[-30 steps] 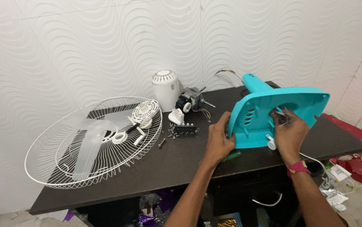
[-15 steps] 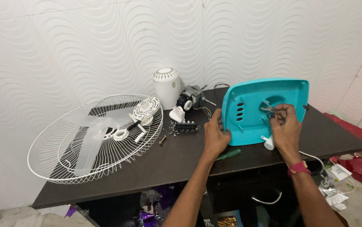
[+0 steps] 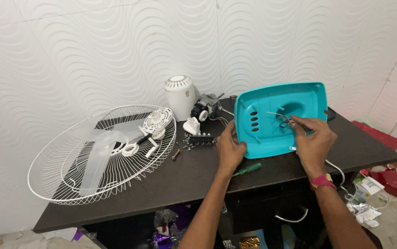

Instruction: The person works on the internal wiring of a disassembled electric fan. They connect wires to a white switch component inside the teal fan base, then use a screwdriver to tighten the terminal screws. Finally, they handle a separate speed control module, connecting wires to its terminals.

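A turquoise plastic fan base cover [image 3: 272, 133] stands on edge on the dark table [image 3: 198, 177], its hollow inside facing me. My left hand [image 3: 230, 148] grips its lower left edge. My right hand [image 3: 313, 138] reaches into the hollow and pinches thin wires [image 3: 279, 116] there. A green-handled screwdriver [image 3: 248, 169] lies on the table just below the cover, between my hands.
A white wire fan guard [image 3: 65, 177] holding clear blades [image 3: 98, 154] and white plastic parts lies at the left. A white motor housing [image 3: 180, 94], a motor [image 3: 206, 108] and loose screws [image 3: 194, 140] sit behind. Red boxes [image 3: 392, 182] and litter lie on the floor at right.
The turquoise cover has been tipped from a slanted pose to standing upright facing me. My right hand has moved from its lower edge into the hollow, onto the wires.
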